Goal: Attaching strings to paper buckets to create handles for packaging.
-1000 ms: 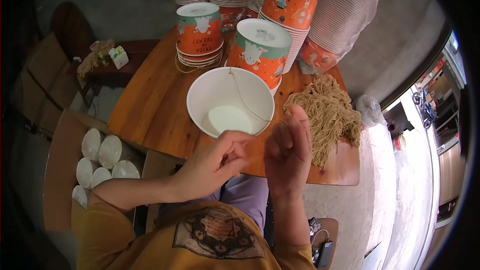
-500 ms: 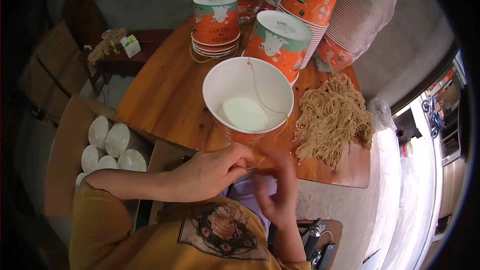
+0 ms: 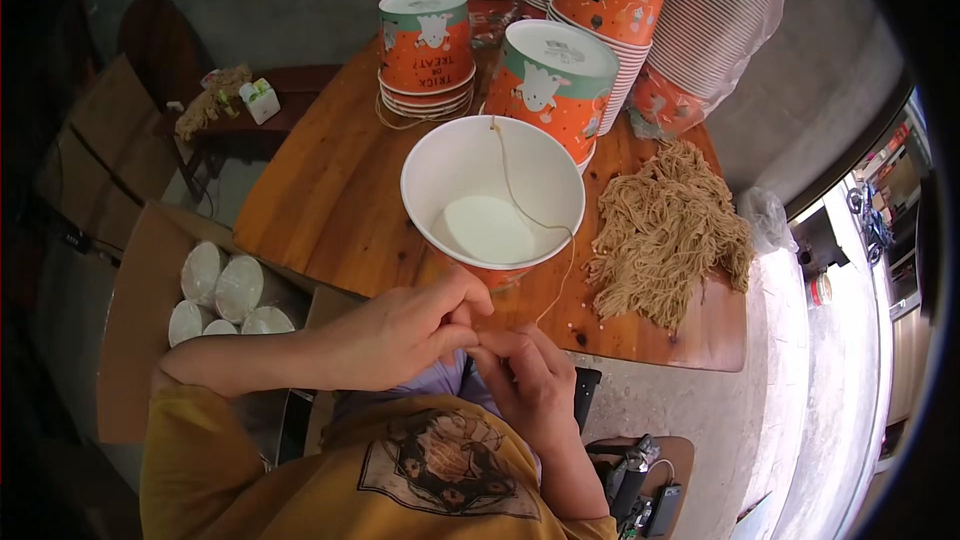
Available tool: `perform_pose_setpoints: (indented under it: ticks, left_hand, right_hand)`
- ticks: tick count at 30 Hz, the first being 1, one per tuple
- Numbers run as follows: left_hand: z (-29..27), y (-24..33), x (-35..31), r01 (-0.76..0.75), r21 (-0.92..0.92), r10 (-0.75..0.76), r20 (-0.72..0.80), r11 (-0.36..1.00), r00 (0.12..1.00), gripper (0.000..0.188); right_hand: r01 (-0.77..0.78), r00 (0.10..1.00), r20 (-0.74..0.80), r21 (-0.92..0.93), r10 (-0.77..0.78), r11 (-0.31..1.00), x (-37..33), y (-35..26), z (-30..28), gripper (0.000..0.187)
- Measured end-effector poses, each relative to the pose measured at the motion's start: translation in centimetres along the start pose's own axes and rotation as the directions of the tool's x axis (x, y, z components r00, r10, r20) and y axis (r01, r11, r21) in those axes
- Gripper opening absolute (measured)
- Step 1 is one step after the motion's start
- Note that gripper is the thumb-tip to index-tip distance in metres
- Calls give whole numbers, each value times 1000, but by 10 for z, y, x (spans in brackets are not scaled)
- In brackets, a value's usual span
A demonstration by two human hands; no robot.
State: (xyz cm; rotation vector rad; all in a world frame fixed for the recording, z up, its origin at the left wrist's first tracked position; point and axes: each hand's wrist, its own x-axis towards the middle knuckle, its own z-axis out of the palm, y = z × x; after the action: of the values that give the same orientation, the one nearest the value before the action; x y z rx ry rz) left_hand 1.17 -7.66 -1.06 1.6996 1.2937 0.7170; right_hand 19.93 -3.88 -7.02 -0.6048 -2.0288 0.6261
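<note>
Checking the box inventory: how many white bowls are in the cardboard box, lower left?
4 white bowls, upside down in the cardboard box: two behind, two in front. A sliver near may be a fifth; more may be hidden beneath.

this looks like a small home workshop or cottage packing spot, not a factory line. a worn wooden table (image 3: 330, 200) stands on a bare concrete floor (image 3: 690, 430), crowded with tall stacks of orange printed paper cups (image 3: 610, 0), more nested stacks in clear plastic sleeves (image 3: 720, 10) and a heap of tan string pieces (image 3: 665, 230). cardboard boxes (image 3: 140, 290) sit beside the table, one holding white cup bottoms (image 3: 225, 285). a low dark side table (image 3: 290, 80) holds odds and ends. daylight comes in at the right edge.
</note>
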Motion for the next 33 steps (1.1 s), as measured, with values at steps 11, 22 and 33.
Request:
perform_pose_setpoints:
  ticks: [11,22,33]
  left_hand:
    - [-21,-7,17,-296,735,598,-182,610,781,25]
    - [-14,-12,30,-298,698,555,-169,651,815,20]
    - [-13,-10,32,-302,681,536,-157,667,829,23]
  right_hand:
    - [-145,950,-295,-122,104,982,2,11,16,22]
    - [-192,927,-364,-253,90,948,16,21,28,23]
    - [-217,906,-410,-241,103,946,16,23,28,23]
